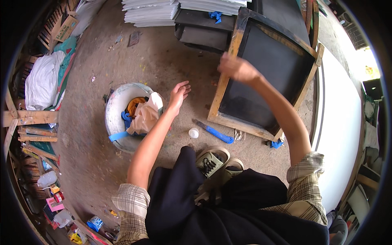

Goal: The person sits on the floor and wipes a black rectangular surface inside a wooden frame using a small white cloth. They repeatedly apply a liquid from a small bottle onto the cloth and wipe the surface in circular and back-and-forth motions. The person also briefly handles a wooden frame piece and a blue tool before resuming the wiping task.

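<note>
Two bare hands at work over a dusty concrete floor (163,61), seen from above. Right hand (238,68) closed around the upper left rail of a wooden frame (223,87) stretched with dark mesh; frame tilted, its lower edge resting on the floor just beyond the person's sandals (216,159). Left hand (178,94) open, fingers loosely extended, holding nothing, hovering between the frame and a pale round basin (112,118). Basin holds crumpled rags (143,116) in cream, orange and blue. A blue-handled tool (214,132) and a small white cap (193,133) lie on the floor near the frame's lower left corner. Stacked white sheets (151,12) lie beyond
</note>
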Motion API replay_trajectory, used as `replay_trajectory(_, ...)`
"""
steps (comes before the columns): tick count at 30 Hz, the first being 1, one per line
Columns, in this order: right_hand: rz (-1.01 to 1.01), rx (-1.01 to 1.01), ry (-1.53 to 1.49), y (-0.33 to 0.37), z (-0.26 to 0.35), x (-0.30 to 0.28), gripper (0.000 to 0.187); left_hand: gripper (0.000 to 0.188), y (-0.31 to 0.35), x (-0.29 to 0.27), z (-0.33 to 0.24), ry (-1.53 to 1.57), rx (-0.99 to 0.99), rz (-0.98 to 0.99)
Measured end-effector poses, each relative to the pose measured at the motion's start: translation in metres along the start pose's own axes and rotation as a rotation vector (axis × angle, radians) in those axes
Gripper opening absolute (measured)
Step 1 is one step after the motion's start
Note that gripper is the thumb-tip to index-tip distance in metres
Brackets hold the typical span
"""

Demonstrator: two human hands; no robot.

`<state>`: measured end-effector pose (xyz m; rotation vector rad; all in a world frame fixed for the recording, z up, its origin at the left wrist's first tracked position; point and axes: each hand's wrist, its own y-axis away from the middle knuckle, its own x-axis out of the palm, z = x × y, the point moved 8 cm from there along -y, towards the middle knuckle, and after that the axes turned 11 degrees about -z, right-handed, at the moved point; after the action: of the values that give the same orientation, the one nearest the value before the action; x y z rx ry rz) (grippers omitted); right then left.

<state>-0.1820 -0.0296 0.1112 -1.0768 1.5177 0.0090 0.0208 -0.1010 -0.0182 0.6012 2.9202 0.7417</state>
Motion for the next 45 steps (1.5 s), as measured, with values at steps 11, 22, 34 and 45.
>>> replay_trajectory(11,-0.075,0.236,-0.228,0.026,0.042,-0.015,0.041,0.035,-0.011,0.019,-0.003,-0.007,0.071,0.066)
replay_trajectory(22,-0.437,1.597,0.016,0.249,0.107,-0.149,0.022,0.065,-0.036,0.169,-0.092,-0.330,0.665,-0.004)
replay_trajectory(34,-0.695,2.261,-0.031,0.379,0.026,-0.143,0.032,0.068,-0.067,0.202,-0.140,-0.156,0.528,-0.232)
replay_trajectory(45,-1.123,2.082,0.219,0.254,0.013,-0.252,0.029,0.074,0.019,0.160,-0.193,0.120,0.564,-0.227)
